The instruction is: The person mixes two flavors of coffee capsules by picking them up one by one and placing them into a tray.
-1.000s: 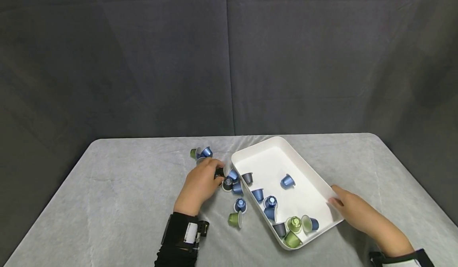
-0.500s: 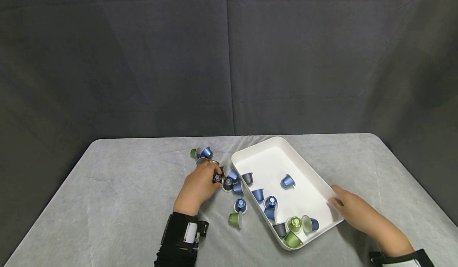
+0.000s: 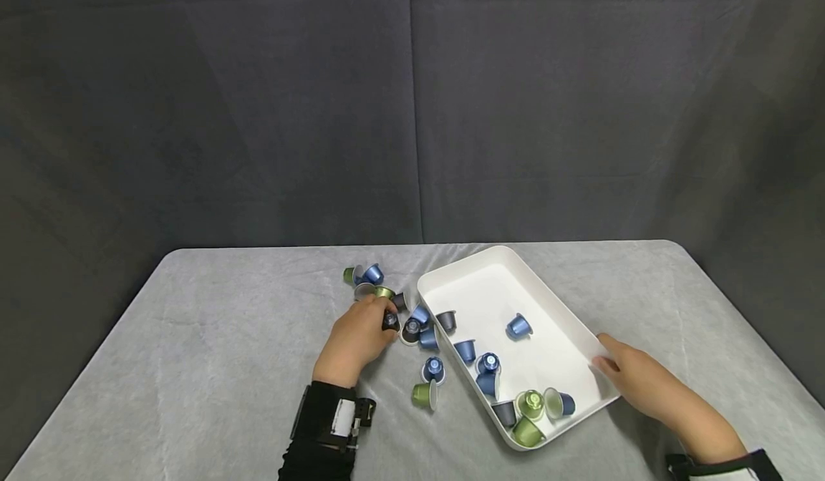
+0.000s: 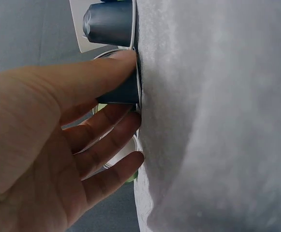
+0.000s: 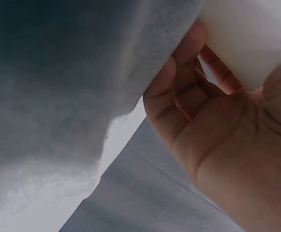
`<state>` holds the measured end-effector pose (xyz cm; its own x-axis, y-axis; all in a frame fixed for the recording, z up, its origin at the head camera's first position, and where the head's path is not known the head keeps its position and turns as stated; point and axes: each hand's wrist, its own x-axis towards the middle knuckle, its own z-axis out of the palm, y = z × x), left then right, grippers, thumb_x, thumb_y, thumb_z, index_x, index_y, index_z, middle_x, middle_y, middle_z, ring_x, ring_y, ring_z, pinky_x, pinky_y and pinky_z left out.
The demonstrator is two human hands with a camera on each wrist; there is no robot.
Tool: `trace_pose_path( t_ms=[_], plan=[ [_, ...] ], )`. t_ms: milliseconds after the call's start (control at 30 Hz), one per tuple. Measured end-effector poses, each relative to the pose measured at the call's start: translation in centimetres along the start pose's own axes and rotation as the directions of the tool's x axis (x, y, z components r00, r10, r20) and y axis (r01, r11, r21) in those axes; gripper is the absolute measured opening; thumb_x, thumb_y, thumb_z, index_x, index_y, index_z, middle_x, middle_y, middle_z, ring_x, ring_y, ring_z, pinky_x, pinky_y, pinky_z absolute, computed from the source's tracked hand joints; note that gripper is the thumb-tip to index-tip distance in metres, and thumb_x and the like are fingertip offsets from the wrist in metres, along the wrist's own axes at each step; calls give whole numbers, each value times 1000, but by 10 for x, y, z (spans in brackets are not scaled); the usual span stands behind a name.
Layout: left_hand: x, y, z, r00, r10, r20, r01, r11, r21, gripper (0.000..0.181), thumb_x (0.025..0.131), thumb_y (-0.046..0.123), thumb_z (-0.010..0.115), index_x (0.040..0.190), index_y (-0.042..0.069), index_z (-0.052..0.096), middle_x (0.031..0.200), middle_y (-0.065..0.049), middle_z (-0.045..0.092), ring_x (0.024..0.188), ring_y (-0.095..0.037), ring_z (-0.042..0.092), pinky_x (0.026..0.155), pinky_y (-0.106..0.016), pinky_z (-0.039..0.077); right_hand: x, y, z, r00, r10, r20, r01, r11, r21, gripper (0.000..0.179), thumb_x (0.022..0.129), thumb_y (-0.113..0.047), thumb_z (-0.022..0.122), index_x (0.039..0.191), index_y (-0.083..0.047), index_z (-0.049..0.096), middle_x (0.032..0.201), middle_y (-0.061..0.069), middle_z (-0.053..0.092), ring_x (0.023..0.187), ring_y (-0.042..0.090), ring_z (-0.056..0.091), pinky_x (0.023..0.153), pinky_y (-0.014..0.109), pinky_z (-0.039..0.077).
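Note:
My left hand [image 3: 356,338] pinches a dark coffee capsule [image 3: 390,321] between thumb and fingertips, low over the cloth. In the left wrist view the thumb lies across that dark capsule [image 4: 123,92], whose rim is right at the cloth, and the other fingers reach behind it. Beside it stands a black capsule [image 3: 411,328], with blue capsules [image 3: 428,338] close to the tray wall. My right hand [image 3: 638,381] holds the right side of a white tray [image 3: 557,305], thumb over the rim. In the right wrist view the fingers curl under the tray [image 5: 242,38].
Several blue, green and dark capsules lie in the tray, mostly at its near left side, such as a green one [image 3: 528,432]. Past the left hand are a green capsule [image 3: 384,292] and a blue one [image 3: 373,274]. Nearer lies another green capsule [image 3: 423,395].
The left hand has drawn back slightly toward the near left, with the dark capsule now between its fingertips. A green capsule behind it has come into view. Right hand and tray stay still.

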<state>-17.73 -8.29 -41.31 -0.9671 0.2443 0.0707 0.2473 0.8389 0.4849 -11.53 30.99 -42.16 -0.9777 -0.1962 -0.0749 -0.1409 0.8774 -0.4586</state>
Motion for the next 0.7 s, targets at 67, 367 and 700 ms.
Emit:
trace_pose_path(
  t_ms=[67,367,700],
  plan=[
    [0,0,0,1000,-4,1,4,1000,-6,28,83,10,78,109,6,67,116,-12,63,112,-31,59,92,-47,49,0,0,0,1000,-1,0,1,1000,-1,16,98,-6,55,111,5,53,92,17,63,87,29,60,74,53,50],
    [2,0,-1,1000,-12,-16,12,1000,6,27,82,10,80,107,6,69,116,-12,64,108,-31,62,89,-46,50,0,-1,0,1000,10,7,-10,1000,-4,12,99,-7,55,107,2,52,83,9,58,82,25,56,71,48,49],
    [1,1,-9,998,-13,-56,12,1000,-5,28,83,10,79,108,6,67,112,-13,68,98,-34,66,82,-48,51,0,-2,-1,1000,11,9,-11,1000,0,13,99,-6,55,107,3,52,85,8,60,82,24,55,72,48,49]
  ],
)
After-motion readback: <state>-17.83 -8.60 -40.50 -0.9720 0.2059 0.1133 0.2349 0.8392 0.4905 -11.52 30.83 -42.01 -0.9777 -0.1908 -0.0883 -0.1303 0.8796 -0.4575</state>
